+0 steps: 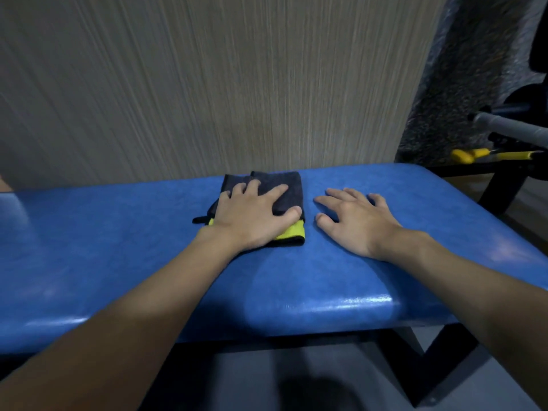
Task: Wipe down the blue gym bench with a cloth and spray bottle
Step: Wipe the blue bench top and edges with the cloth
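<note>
Both hands lie flat and hold nothing. Our left hand [255, 216] presses down on the cloth [281, 180] with fingers spread and nearly straight, the thumb along the cloth's right edge. Our right hand [355, 221] rests just to the right of the cloth, palm down on the bare pad, fingers spread.

The cloth is folded, dark grey on top with a yellow layer showing at its near edge. It sits on the blue bench [118, 247], closer to the far edge than to us.

We judge that wiping is the step in hand. To do it well, we should keep the palm weight even over the cloth so the fold stays together, and sweep in long overlapping passes out from where the cloth now lies, left and right. Then we carry it over the rounded near edge. The right hand can brace us, but must move off any patch before the cloth reaches it.

We count two hands, one cloth and one bench; no spray bottle is in view.
</note>
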The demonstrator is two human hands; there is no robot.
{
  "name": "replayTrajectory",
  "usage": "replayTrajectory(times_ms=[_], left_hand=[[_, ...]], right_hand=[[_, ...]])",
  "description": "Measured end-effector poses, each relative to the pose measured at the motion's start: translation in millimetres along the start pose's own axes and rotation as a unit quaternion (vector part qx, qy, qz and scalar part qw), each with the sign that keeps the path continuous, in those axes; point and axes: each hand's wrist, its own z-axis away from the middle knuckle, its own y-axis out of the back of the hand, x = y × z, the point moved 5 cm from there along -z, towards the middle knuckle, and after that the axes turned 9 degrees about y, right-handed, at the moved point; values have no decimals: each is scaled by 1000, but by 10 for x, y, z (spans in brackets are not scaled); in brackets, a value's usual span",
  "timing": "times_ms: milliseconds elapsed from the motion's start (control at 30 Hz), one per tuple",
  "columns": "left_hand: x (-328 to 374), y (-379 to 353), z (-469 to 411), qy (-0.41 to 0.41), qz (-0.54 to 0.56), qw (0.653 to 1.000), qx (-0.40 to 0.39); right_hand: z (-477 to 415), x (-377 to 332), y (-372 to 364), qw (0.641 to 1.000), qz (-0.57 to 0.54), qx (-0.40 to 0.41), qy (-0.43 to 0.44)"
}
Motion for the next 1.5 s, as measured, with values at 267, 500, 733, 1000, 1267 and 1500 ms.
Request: replayTrajectory(times_ms=[267,500,733,1000,1267,1500], left_hand=[[-39,58,1123,-17,-29,999,-8],[-2,58,1023,-2,-11,1000,-8],[-47,-6,228,15,9,1000,-8],[-81,-39,-766,46,12,999,-21],[-93,-50,-508,38,13,999,-6],[-104,31,460,12,6,1000,7]], right_hand=[[40,-40,19,1000,0,4,7],[-39,-118,130,997,-42,69,-8],[-71,-126,-37,1000,-12,9,12],[-88,-108,-69,999,-19,20,16],[-99,-108,-80,1000,-18,20,13],[-67,-128,-54,1000,-16,7,9]])
